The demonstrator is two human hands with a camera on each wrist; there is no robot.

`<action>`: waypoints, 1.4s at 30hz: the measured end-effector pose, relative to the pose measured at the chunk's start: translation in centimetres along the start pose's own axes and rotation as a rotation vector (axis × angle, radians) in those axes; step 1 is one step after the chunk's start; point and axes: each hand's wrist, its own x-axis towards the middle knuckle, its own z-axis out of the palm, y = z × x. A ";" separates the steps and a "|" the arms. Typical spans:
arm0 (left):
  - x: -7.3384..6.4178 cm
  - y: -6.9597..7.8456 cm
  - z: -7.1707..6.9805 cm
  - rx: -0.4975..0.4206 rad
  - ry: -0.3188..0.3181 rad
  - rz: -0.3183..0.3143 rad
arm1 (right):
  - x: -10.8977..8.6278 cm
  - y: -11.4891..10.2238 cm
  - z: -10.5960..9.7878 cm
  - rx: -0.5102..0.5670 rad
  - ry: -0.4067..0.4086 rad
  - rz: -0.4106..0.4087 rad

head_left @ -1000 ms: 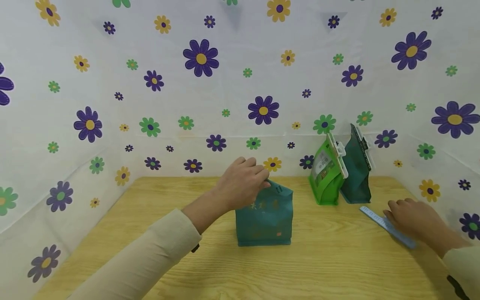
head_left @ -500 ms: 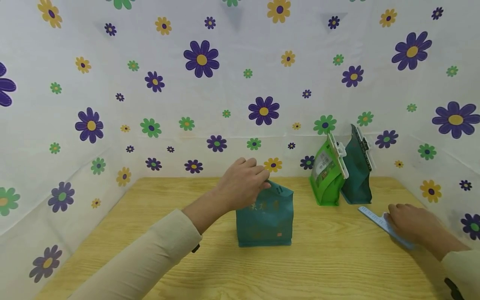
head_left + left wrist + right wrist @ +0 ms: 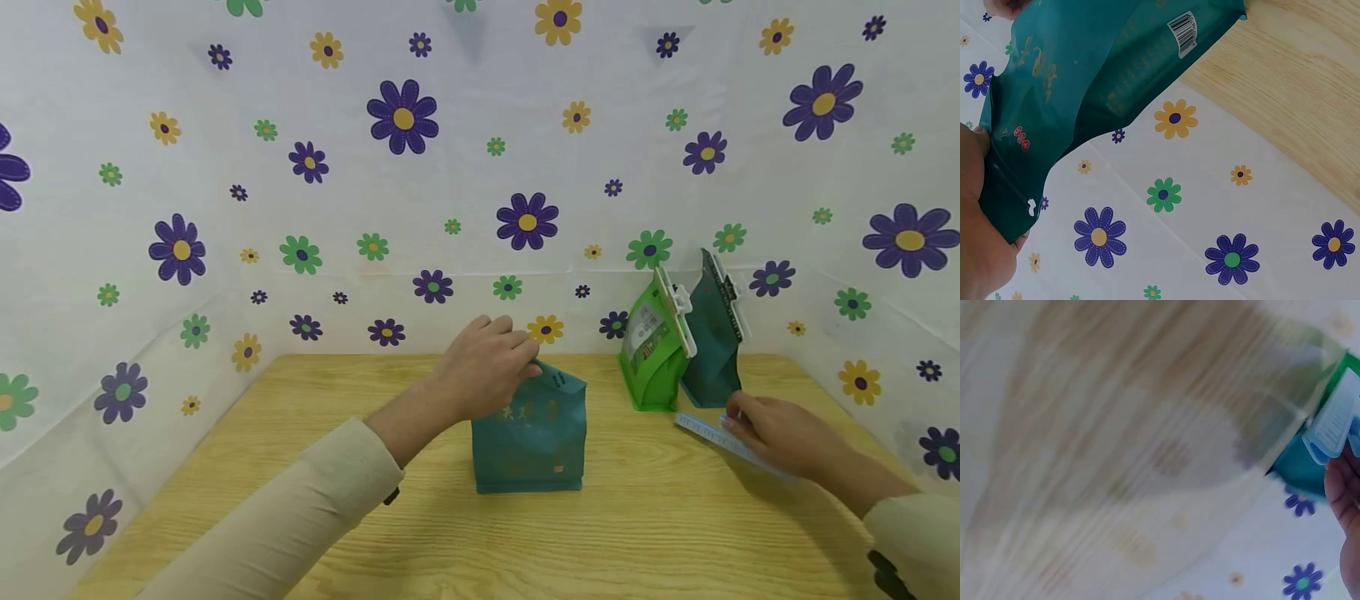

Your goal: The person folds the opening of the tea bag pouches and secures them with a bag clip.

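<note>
In the head view my left hand (image 3: pixel 483 367) grips the top edge of a teal foil bag (image 3: pixel 534 454), which stands upright mid-table. Up close in the left wrist view, the bag (image 3: pixel 1041 94) shows a barcode and gold lettering, its folded top corner held by the hand (image 3: pixel 982 231). Over the table's right side, my right hand (image 3: pixel 787 433) pinches a long light-blue bag clip (image 3: pixel 699 432) by its handle. The right wrist view, partly blurred, has that clip (image 3: pixel 1334 422) at its right edge above the fingers (image 3: pixel 1338 487).
Behind the right hand stand a bright green bag (image 3: pixel 648 358) and another teal bag (image 3: pixel 707 354), each with a white clip along its top. Flower-printed sheeting (image 3: pixel 450 183) surrounds the wooden table (image 3: pixel 337 392) at the back and sides.
My right hand has moved left and slightly up with the blue clip, now closer to the standing bags. The left hand and its bag have stayed in place.
</note>
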 end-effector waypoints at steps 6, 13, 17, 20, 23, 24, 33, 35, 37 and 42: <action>0.1 -0.1 -0.1 0.001 -0.004 0.008 | 1.7 -2.7 -0.6 0.062 0.055 0.012; 0.2 -0.2 -0.2 -0.003 -0.012 0.008 | 3.8 -5.6 -1.0 0.084 0.322 -0.152; 0.2 -0.2 -0.1 -0.008 -0.015 0.013 | 5.3 -7.3 -2.0 0.153 0.400 -0.190; 0.1 -0.1 -0.1 -0.007 -0.016 0.015 | 6.3 -8.5 -2.8 0.197 0.382 -0.182; 0.0 -0.1 -0.1 -0.008 -0.019 0.017 | 6.9 -9.5 -3.2 0.206 0.362 -0.189; -0.1 -0.1 0.0 -0.008 -0.020 0.017 | 7.1 -9.7 -3.2 0.205 0.359 -0.195; 0.2 -0.1 -0.1 -0.008 -0.020 0.011 | 8.1 -10.2 -3.0 0.216 0.381 -0.221; 0.1 -0.1 -0.2 -0.011 -0.023 0.009 | 8.4 -10.4 -2.9 0.224 0.379 -0.231; 0.1 -0.1 -0.2 -0.010 -0.024 0.011 | 8.6 -10.6 -2.9 0.230 0.380 -0.236; 0.0 -0.2 -0.3 -0.012 -0.037 0.010 | 9.4 -11.5 -3.0 0.266 0.360 -0.229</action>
